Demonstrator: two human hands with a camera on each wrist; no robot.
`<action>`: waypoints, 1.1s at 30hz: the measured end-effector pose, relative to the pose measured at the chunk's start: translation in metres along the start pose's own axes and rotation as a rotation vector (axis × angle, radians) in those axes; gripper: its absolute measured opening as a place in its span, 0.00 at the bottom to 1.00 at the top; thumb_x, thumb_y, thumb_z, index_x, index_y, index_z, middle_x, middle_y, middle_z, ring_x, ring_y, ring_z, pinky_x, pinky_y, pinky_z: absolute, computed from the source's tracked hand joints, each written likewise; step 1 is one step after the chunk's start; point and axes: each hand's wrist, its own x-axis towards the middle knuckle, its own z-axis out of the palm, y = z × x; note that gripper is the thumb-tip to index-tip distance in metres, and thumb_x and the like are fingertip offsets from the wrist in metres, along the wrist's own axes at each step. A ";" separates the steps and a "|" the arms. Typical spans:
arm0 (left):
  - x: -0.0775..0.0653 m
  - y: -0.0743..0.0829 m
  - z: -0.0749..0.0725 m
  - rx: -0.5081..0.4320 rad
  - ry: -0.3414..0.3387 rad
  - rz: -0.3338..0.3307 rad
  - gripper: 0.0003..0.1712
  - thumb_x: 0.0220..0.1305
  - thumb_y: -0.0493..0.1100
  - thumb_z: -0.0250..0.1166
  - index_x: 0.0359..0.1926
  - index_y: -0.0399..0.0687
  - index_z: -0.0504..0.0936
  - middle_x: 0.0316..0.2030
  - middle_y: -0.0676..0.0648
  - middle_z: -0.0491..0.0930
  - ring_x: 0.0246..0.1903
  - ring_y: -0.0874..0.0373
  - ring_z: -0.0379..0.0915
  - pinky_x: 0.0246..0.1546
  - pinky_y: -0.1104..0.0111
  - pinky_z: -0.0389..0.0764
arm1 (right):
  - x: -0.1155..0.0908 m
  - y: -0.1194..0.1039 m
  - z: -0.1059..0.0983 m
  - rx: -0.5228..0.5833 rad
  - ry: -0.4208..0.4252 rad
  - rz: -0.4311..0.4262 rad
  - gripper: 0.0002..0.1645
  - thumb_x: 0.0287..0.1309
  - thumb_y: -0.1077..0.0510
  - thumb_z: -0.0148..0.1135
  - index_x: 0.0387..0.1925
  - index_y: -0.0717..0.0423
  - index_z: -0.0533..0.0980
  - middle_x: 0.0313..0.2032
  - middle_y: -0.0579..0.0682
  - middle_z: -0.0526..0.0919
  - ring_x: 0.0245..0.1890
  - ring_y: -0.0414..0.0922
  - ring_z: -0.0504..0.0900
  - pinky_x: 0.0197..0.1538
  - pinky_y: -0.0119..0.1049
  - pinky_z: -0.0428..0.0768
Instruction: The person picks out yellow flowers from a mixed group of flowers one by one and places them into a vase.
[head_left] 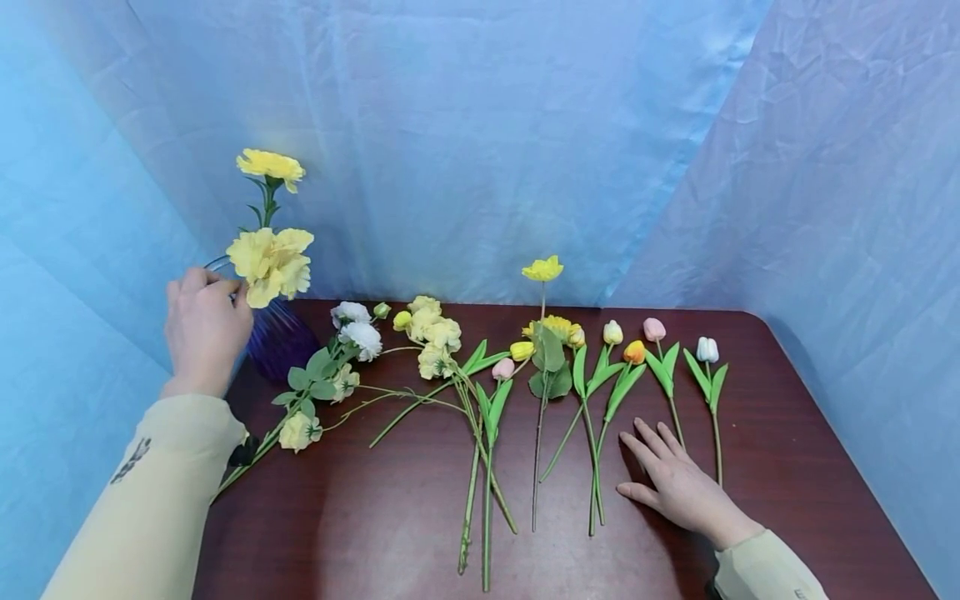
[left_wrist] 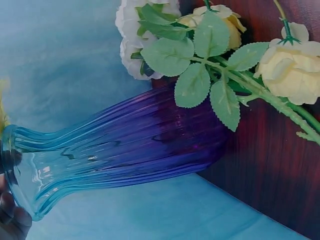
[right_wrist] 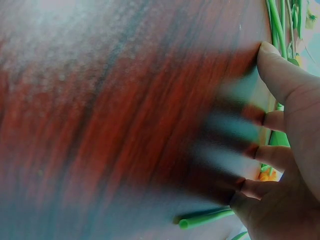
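Fingers (head_left: 197, 281) (left) grip one vase (left_wrist: 135, 140) — two yellow blooms (head_left: 272, 265) above.

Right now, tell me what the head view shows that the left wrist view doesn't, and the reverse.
Only the head view shows the right hand, spread over the table, and the tulips. Only the left wrist view plainly shows the blue neck of the vase, mostly hidden in the other. Both show the left hand at the vase's rim, the vase's purple lower part, white flowers, cream roses, the table and the blue cloth.
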 end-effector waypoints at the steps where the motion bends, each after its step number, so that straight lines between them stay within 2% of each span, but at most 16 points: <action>1: -0.001 0.000 0.001 -0.012 0.028 0.014 0.18 0.77 0.38 0.53 0.48 0.25 0.84 0.50 0.29 0.72 0.49 0.31 0.62 0.48 0.41 0.66 | 0.000 0.000 0.000 -0.001 0.001 -0.003 0.45 0.60 0.39 0.70 0.70 0.60 0.70 0.72 0.69 0.63 0.71 0.77 0.57 0.65 0.68 0.67; 8: -0.014 0.002 0.006 -0.111 0.152 0.082 0.14 0.69 0.30 0.56 0.47 0.22 0.82 0.53 0.27 0.73 0.50 0.30 0.62 0.52 0.42 0.63 | 0.000 0.000 0.000 -0.011 0.009 -0.012 0.45 0.60 0.39 0.70 0.70 0.60 0.71 0.72 0.69 0.64 0.70 0.77 0.58 0.65 0.68 0.67; 12: -0.025 0.004 0.010 -0.175 0.195 0.047 0.13 0.70 0.32 0.56 0.49 0.24 0.76 0.56 0.28 0.67 0.54 0.32 0.59 0.51 0.43 0.63 | 0.000 -0.001 -0.001 -0.012 0.011 -0.011 0.44 0.60 0.40 0.70 0.69 0.60 0.71 0.72 0.69 0.65 0.70 0.77 0.58 0.65 0.68 0.67; 16: -0.036 0.009 0.018 -0.218 0.239 0.028 0.13 0.71 0.36 0.57 0.51 0.30 0.71 0.53 0.30 0.64 0.53 0.35 0.58 0.51 0.46 0.62 | 0.000 -0.001 -0.001 -0.016 0.014 -0.011 0.44 0.60 0.40 0.71 0.69 0.61 0.71 0.71 0.69 0.65 0.70 0.77 0.58 0.65 0.68 0.67; 21: -0.050 0.018 0.028 -0.252 0.298 0.092 0.13 0.65 0.35 0.60 0.47 0.31 0.70 0.47 0.30 0.64 0.49 0.32 0.57 0.51 0.47 0.62 | 0.000 -0.002 -0.001 -0.015 0.016 -0.011 0.44 0.60 0.41 0.71 0.69 0.61 0.71 0.71 0.70 0.65 0.70 0.77 0.59 0.65 0.69 0.67; 26: -0.065 0.033 0.040 -0.261 0.261 0.180 0.15 0.63 0.35 0.61 0.47 0.32 0.72 0.46 0.29 0.67 0.46 0.30 0.58 0.48 0.45 0.61 | -0.001 -0.002 -0.001 -0.010 0.014 -0.006 0.44 0.60 0.40 0.71 0.69 0.61 0.71 0.72 0.69 0.64 0.70 0.77 0.58 0.65 0.69 0.66; 31: -0.083 0.054 0.058 -0.232 0.177 0.284 0.17 0.60 0.37 0.64 0.49 0.33 0.75 0.45 0.31 0.71 0.43 0.31 0.62 0.45 0.47 0.63 | -0.001 -0.001 0.001 -0.017 0.015 -0.006 0.44 0.61 0.39 0.70 0.70 0.60 0.71 0.72 0.69 0.64 0.71 0.76 0.57 0.65 0.69 0.66; 33: -0.091 0.064 0.064 -0.222 0.123 0.315 0.17 0.60 0.37 0.64 0.49 0.33 0.76 0.44 0.32 0.72 0.42 0.32 0.64 0.44 0.47 0.65 | -0.001 0.000 0.001 -0.020 0.016 -0.006 0.44 0.61 0.39 0.69 0.70 0.60 0.71 0.72 0.69 0.64 0.71 0.76 0.57 0.66 0.68 0.66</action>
